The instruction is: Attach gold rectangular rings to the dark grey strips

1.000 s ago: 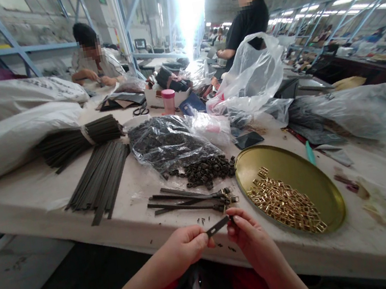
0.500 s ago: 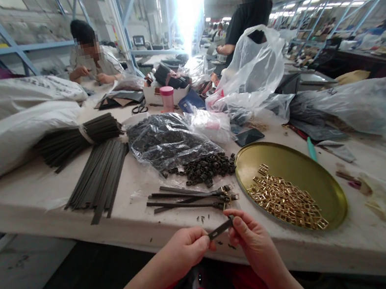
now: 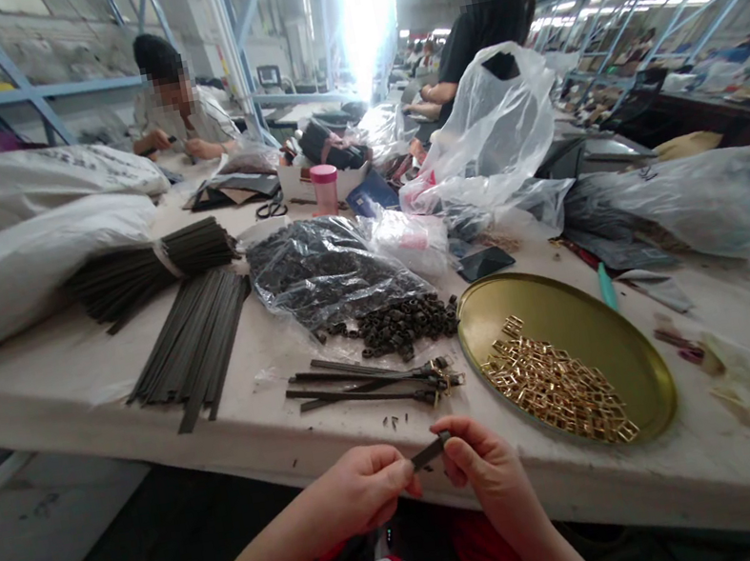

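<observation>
A narrow dark strap (image 3: 427, 453) is stretched between my hands just above the table's front edge. My left hand (image 3: 371, 482) is closed on one part of it, thumb on top. My right hand (image 3: 486, 464) pinches the other end, where a small dark loop (image 3: 445, 440) sits around the strap by the fingertips. Just beyond my hands lie several straps with gold buckles (image 3: 445, 379) at their right ends. Behind these is a heap of small dark loops (image 3: 401, 326), spilling from a clear plastic bag (image 3: 327, 274). A round gold tray (image 3: 560, 306) at the right carries many loose gold buckles (image 3: 553, 384).
Left of the bag lie loose dark straps (image 3: 194, 346) and a tied bundle (image 3: 196, 251). Farther back are scissors (image 3: 271, 208), a pink-lidded jar (image 3: 325, 190), a phone-like dark slab (image 3: 486, 263) and plastic bags (image 3: 487, 135). Two other people work beyond the table.
My hands have come slightly closer together and the strap has turned, so its slot no longer shows. My right fingers have shifted at the loop end.
</observation>
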`<state>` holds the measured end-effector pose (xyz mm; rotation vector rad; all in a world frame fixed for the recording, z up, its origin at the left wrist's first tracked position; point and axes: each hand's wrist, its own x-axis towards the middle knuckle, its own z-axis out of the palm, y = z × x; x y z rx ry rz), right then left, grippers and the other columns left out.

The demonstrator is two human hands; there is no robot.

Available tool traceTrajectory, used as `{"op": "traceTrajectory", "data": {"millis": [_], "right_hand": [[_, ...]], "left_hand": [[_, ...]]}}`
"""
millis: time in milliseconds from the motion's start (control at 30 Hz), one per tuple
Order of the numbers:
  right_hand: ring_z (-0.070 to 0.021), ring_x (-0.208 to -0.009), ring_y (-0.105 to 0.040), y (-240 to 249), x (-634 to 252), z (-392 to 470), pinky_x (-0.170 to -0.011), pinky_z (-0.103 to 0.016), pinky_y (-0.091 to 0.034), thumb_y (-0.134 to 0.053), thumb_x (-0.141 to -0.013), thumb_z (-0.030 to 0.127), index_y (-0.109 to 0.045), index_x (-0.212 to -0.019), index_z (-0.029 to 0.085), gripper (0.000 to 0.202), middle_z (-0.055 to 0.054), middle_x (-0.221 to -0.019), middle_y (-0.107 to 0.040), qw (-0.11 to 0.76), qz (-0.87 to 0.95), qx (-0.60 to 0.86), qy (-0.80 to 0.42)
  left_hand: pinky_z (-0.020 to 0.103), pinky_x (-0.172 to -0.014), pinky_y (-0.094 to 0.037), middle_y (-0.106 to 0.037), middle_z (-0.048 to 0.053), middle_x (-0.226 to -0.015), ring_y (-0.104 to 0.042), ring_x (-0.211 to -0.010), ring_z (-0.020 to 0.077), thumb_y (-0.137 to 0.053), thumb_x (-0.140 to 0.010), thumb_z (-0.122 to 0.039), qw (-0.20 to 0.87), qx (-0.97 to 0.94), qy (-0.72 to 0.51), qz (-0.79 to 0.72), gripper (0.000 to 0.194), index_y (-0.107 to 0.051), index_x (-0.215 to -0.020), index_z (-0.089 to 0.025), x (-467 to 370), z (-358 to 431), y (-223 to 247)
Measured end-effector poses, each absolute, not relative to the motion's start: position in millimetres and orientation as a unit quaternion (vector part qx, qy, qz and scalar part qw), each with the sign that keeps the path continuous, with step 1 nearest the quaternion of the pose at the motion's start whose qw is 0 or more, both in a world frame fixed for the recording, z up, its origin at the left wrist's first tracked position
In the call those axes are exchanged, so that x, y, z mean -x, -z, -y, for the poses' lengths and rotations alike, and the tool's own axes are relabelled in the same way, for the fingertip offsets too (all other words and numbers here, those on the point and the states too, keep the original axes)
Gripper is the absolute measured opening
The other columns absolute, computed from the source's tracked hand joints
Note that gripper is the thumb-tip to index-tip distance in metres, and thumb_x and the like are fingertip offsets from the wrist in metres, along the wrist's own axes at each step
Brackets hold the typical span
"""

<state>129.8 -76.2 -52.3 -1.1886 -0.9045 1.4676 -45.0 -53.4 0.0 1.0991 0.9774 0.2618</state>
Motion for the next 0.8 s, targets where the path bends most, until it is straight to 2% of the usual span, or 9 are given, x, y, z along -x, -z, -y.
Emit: {"op": "traceTrajectory", "data": {"millis": [167, 300, 400, 567, 800], "right_hand": [[-0.0071, -0.045, -0.039, 52, -123, 81, -0.043, -0.019, -0.031, -0.065, -0.068, 0.045, -0.062, -0.084, 0.016, 0.033, 0.005, -0.051, -0.047, 0.478, 0.403, 0.501, -0.599], [-0.0077, -0.047, -0.039, 50, -124, 82, -0.044, -0.019, -0.031, -0.064, -0.069, 0.044, -0.063, -0.084, 0.017, 0.031, 0.005, -0.053, -0.047, 0.465, 0.432, 0.512, -0.579], [-0.0084, -0.049, -0.041, 46, -125, 80, -0.045, -0.020, -0.033, -0.063, -0.070, 0.042, -0.064, -0.082, 0.017, 0.027, 0.004, -0.055, -0.049, 0.458, 0.467, 0.516, -0.553], [-0.0093, -0.049, -0.043, 43, -125, 80, -0.046, -0.021, -0.035, -0.061, -0.072, 0.040, -0.062, -0.081, 0.017, 0.024, 0.003, -0.056, -0.051, 0.457, 0.498, 0.509, -0.532], [-0.0106, -0.054, -0.048, 48, -119, 84, -0.052, -0.023, -0.039, -0.058, -0.077, 0.035, -0.062, -0.085, 0.018, 0.020, 0.002, -0.060, -0.056, 0.438, 0.540, 0.489, -0.527]], "left_hand": [[0.020, -0.039, -0.018, -0.030, -0.009, -0.043, -0.025, -0.040, 0.0071, -0.039, -0.079, -0.037, 0.688, -0.553, -0.135, -0.450, 0.027, -0.052, -0.069, -0.014, 40, 55, -2], [0.020, -0.044, -0.023, -0.037, -0.006, -0.050, -0.033, -0.048, 0.0089, -0.039, -0.077, -0.029, 0.622, -0.608, -0.132, -0.475, 0.024, -0.054, -0.066, -0.014, 37, 55, -2], [0.020, -0.047, -0.023, -0.038, -0.006, -0.053, -0.034, -0.052, 0.0093, -0.038, -0.077, -0.028, 0.592, -0.634, -0.144, -0.476, 0.025, -0.054, -0.064, -0.014, 37, 55, -2], [0.020, -0.048, -0.024, -0.037, -0.006, -0.054, -0.033, -0.052, 0.0087, -0.038, -0.077, -0.027, 0.605, -0.622, -0.170, -0.468, 0.024, -0.052, -0.062, -0.014, 39, 55, -3], [0.020, -0.041, -0.018, -0.030, -0.008, -0.048, -0.025, -0.045, 0.0078, -0.038, -0.075, -0.028, 0.676, -0.553, -0.160, -0.461, 0.021, -0.045, -0.059, -0.016, 30, 55, 4]]}}
